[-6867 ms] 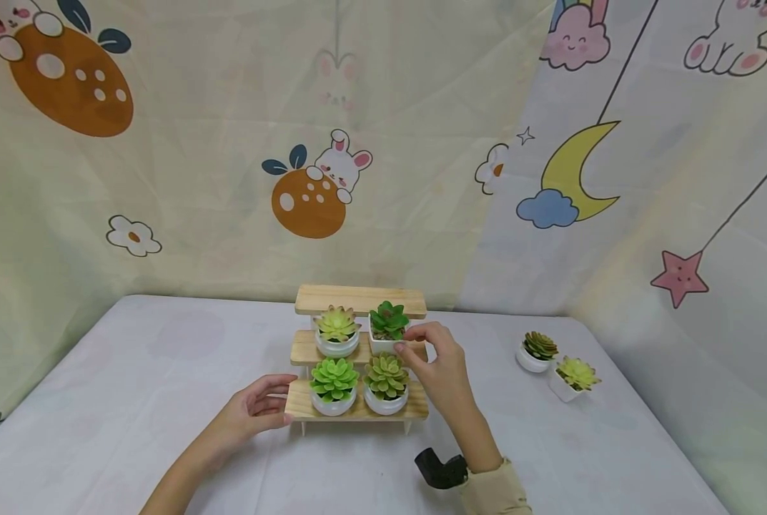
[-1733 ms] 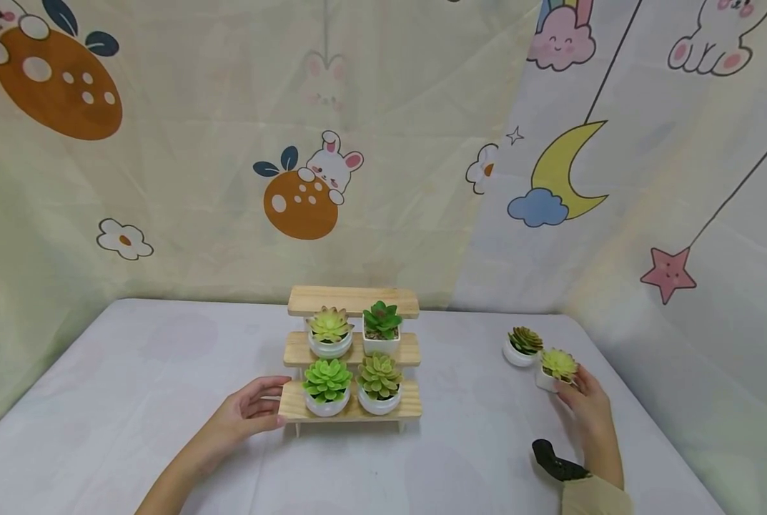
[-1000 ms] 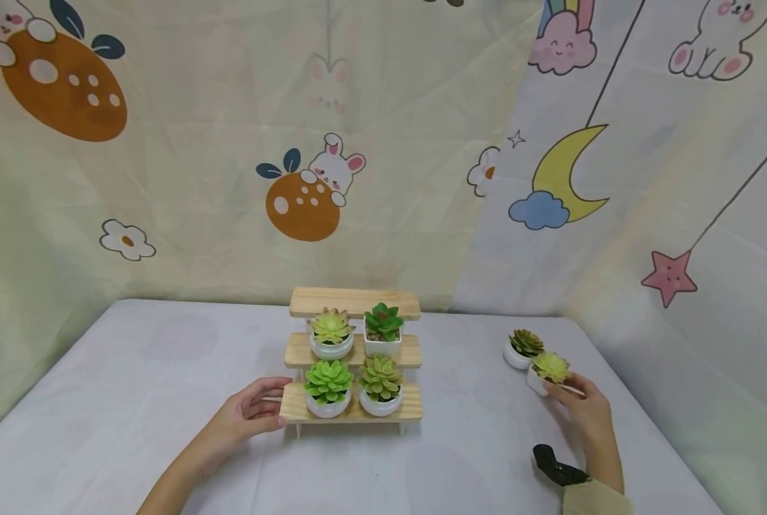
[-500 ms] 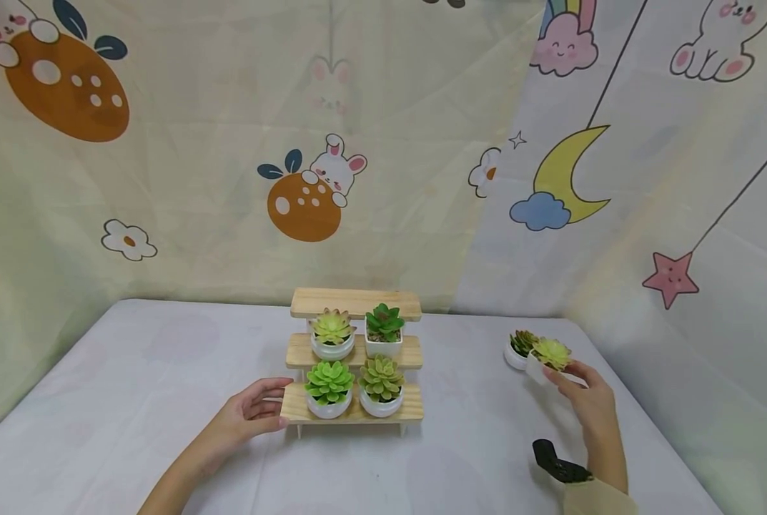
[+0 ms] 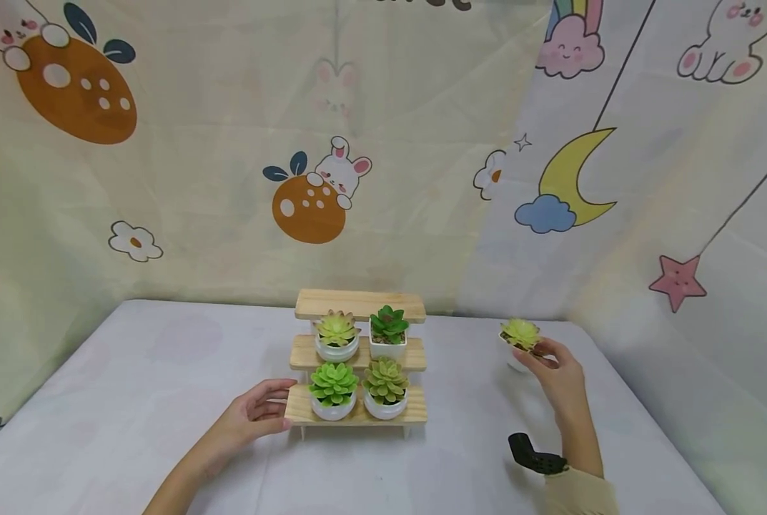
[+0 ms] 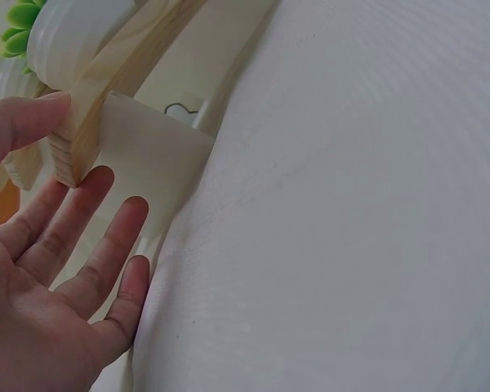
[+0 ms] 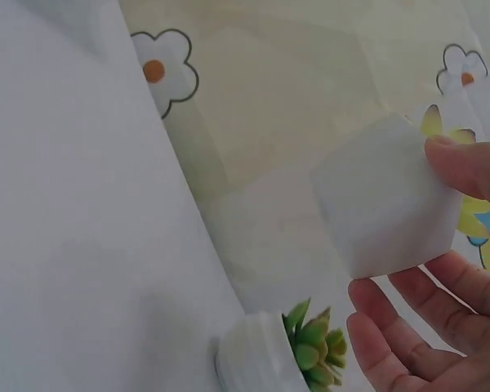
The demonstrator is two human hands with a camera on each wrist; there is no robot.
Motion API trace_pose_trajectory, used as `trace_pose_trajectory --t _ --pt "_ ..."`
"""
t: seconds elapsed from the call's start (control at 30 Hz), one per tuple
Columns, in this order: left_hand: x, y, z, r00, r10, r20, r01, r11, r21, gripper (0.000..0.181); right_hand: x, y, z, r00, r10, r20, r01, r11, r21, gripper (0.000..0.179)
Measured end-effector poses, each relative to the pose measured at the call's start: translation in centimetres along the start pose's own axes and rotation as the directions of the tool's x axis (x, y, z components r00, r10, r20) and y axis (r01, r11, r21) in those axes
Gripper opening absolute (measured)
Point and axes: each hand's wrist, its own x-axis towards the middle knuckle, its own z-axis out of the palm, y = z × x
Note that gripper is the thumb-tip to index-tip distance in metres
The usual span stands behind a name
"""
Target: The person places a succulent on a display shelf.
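My right hand (image 5: 560, 372) pinches the rim of a square white pot with a yellow-green succulent (image 5: 520, 331), held in the air. The right wrist view shows the pot's pale underside (image 7: 388, 204) between thumb and fingers. Below it stands a round white pot with a darker succulent (image 7: 265, 355), mostly hidden in the head view. My left hand (image 5: 254, 413) holds the left end of the lowest step of a three-step wooden stand (image 5: 357, 304). In the left wrist view the thumb lies on the board's end (image 6: 82, 122), with fingertips under it.
On the lowest step stand a bright green succulent (image 5: 333, 384) and an olive one (image 5: 386, 381). The middle step bears a pale succulent (image 5: 337, 329) and a dark green one in a square pot (image 5: 389, 325). A white cloth (image 5: 190, 357) covers the table; a printed curtain hangs behind.
My right hand went from the dark green succulent on the stand to the pots at right, took the square yellow-green one, lifted it and carried it left. My left hand stayed at the stand.
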Motion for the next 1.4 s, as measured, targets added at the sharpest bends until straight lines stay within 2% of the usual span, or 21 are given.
trace_pose_trajectory --t 0.13,0.27,0.53,0.63,0.73,0.8,0.87,0.97,1.07,1.2,1.4 --pt "-0.1 0.0 0.1 1.000 0.008 0.006 -0.008 1.000 -0.009 0.063 -0.6 -1.7 0.9 0.999 -0.030 0.026 0.030 1.000 0.004 0.071" --pt "-0.3 0.0 0.2 1.000 0.007 0.008 -0.006 1.000 -0.019 0.064 -0.8 -2.8 2.0 0.994 -0.094 0.062 0.094 0.996 0.006 0.067" --pt "-0.3 -0.1 0.2 1.000 -0.001 0.007 0.001 1.000 -0.028 0.066 -1.3 -5.6 4.2 0.963 -0.236 0.131 0.239 0.971 -0.004 0.066" --pt "-0.2 -0.2 0.2 1.000 0.009 0.010 -0.009 1.000 -0.028 0.065 -0.5 -5.8 5.1 0.948 -0.279 0.151 0.280 0.960 0.014 0.066" --pt "-0.1 -0.3 0.3 1.000 0.017 0.013 -0.016 1.000 -0.027 0.064 2.0 -4.4 6.4 0.923 -0.359 0.141 0.355 0.933 0.057 0.060" --pt "0.0 -0.3 0.3 1.000 0.011 0.011 -0.011 1.000 -0.026 0.064 2.5 -4.7 6.6 0.908 -0.389 0.157 0.382 0.921 0.070 0.059" --pt "0.0 -0.3 0.3 1.000 0.002 0.009 -0.002 1.000 -0.026 0.064 2.4 -5.5 6.5 0.901 -0.400 0.166 0.396 0.916 0.061 0.060" --pt "0.0 -0.2 0.3 1.000 -0.008 0.004 0.008 1.000 -0.023 0.064 0.2 -8.7 5.5 0.905 -0.364 0.221 0.368 0.930 0.028 0.067" --pt "0.0 -0.1 0.3 1.000 -0.009 0.002 0.009 1.000 -0.020 0.064 -0.4 -10.2 5.4 0.905 -0.342 0.252 0.350 0.937 0.015 0.065" --pt "0.0 -0.1 0.2 1.000 -0.005 0.002 0.005 1.000 -0.022 0.065 0.0 -11.1 6.0 0.892 -0.348 0.288 0.355 0.934 0.028 0.062" --pt "0.0 -0.2 0.1 1.000 -0.002 -0.001 0.002 1.000 -0.022 0.064 0.8 -12.0 7.4 0.866 -0.347 0.361 0.356 0.934 0.043 0.068"
